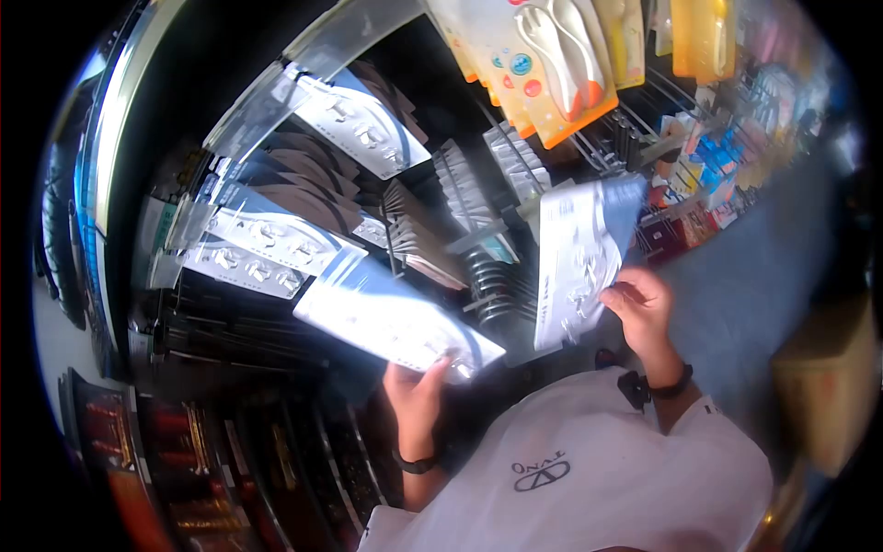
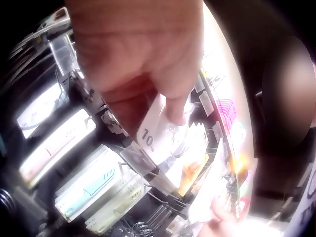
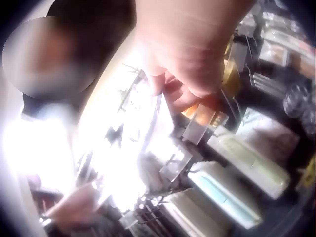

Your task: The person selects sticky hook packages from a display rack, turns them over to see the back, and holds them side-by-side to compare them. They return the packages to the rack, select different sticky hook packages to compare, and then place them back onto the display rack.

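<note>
My left hand [image 1: 416, 405] grips the lower edge of a long white-and-blue blister card [image 1: 372, 317], thumb on its front. Glare washes out much of its face, but clear plastic shows near the thumb. In the left wrist view, a "10" is printed on the white card [image 2: 152, 129] under the hand [image 2: 140, 54]. My right hand [image 1: 642, 308] pinches a second white-and-blue blister card [image 1: 575, 248] by its side edge, holding it nearly upright. Clear moulded pieces show along that card's front. Strong glare covers it beneath the hand [image 3: 190, 54] in the right wrist view.
Similar hanging cards [image 1: 271, 235] fill the rack at left. Orange packs with a white spoon and fork [image 1: 556, 55] hang above. Bare metal hooks [image 1: 589, 152] jut out between them. A cardboard box [image 1: 823, 386] stands at right, and dark red packages [image 1: 175, 442] line the lower left.
</note>
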The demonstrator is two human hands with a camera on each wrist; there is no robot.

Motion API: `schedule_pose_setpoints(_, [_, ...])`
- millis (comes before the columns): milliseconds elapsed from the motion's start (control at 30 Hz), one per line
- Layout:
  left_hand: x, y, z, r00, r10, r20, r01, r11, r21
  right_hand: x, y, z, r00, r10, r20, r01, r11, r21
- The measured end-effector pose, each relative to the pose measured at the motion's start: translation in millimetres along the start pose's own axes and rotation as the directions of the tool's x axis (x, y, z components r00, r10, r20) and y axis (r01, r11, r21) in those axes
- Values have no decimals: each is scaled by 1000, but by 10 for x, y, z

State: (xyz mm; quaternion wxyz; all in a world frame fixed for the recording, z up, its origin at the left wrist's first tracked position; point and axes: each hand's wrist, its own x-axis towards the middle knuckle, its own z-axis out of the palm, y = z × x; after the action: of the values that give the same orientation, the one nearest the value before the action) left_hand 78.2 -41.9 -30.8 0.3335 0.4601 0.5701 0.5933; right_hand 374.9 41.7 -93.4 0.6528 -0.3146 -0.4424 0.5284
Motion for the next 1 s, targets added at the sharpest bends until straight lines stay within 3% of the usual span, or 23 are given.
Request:
schedule_pose_setpoints(133, [-9,-4,107,986,-136,97,133,990,38,3,4,79,965,243,96,-258,940,222])
schedule_pose_setpoints(267, [-53,59,198,945,-226,235,222,974,44,-23,88,242,915,325,238,-368,915,164])
schedule_pose_setpoints(367, [-65,55,177,909,-266,322,251,964,90,-5,73,437,910,308,278,-305,951,-55])
schedule_pose_setpoints(433, [-59,-57,118,903,-278,326,302,953,-26,20,94,585,903,307,301,-313,949,-30])
schedule_pose_setpoints(533, [-47,-50,43,919,-181,349,211,976,-48,57,107,715,898,292,331,-299,954,-30])
schedule_pose_setpoints(733, [-17,-48,-53,946,-188,265,203,979,-28,36,171,908,890,271,367,-284,959,-18])
schedule_pose_setpoints(1000, [105,9,-72,975,-136,177,153,984,-87,-8,124,1116,936,160,313,-123,983,-136])
